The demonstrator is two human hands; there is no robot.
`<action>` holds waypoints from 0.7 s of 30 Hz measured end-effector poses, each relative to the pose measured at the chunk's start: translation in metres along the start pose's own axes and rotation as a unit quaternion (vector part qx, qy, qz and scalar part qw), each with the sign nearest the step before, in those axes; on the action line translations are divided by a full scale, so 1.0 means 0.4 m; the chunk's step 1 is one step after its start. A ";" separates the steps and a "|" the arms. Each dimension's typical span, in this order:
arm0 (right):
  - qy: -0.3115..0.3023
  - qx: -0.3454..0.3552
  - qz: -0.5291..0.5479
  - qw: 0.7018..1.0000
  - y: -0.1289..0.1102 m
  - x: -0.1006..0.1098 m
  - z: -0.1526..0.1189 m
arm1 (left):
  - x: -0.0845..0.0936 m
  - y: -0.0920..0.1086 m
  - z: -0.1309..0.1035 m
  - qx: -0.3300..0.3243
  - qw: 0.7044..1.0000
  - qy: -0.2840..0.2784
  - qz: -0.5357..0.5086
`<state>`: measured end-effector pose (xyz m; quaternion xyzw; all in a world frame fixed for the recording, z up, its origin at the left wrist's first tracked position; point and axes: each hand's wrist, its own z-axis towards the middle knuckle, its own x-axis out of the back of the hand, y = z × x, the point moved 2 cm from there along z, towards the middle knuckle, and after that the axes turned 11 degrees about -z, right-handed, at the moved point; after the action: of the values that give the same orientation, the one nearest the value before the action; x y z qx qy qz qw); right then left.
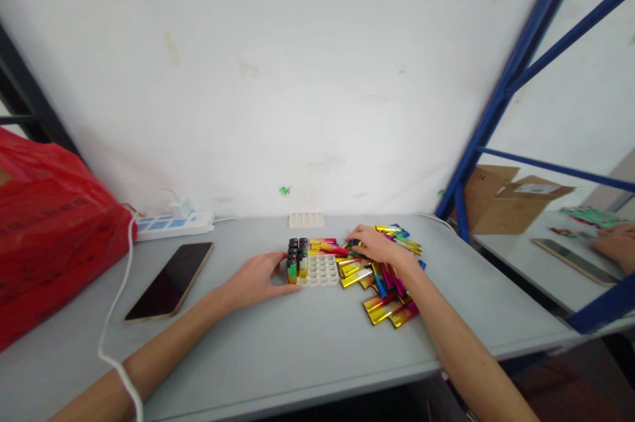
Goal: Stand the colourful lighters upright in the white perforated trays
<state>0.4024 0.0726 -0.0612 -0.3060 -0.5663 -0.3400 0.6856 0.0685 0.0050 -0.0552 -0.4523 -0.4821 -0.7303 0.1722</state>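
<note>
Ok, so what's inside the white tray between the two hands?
Black-topped lighters stand upright at the left end of the tray, with uncovered holes to their right. Whatever lies beneath the lighters is hidden.

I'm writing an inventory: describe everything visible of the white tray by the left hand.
The white tray looks like rigid plastic and lies flat on the grey table. Black-topped lighters stand upright in its left part; rows of open, roundish holes show on its right. The left hand curls around its left end, thumb apparently touching the near corner.
</note>
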 end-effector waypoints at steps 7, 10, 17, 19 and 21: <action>0.070 -0.058 0.012 0.996 0.010 0.024 -0.003 | -0.002 -0.007 0.002 0.014 1.000 -0.005 0.013; 0.126 -0.085 0.086 0.985 0.000 0.052 -0.004 | -0.002 -0.006 0.003 0.009 1.000 -0.007 0.010; 0.255 -0.144 0.425 0.856 -0.106 0.051 0.039 | -0.001 -0.003 0.004 0.010 1.000 -0.001 0.015; 0.243 -0.175 0.512 0.805 -0.141 0.035 0.049 | -0.002 -0.004 0.004 0.007 1.000 -0.003 0.015; 0.215 -0.184 0.585 0.760 -0.173 0.024 0.053 | -0.002 -0.004 0.003 0.004 1.000 -0.003 0.014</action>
<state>0.3354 0.0482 -0.0459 -0.6173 -0.0411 -0.0271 0.7852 0.0686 0.0068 -0.0566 -0.4607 -0.4788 -0.7246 0.1830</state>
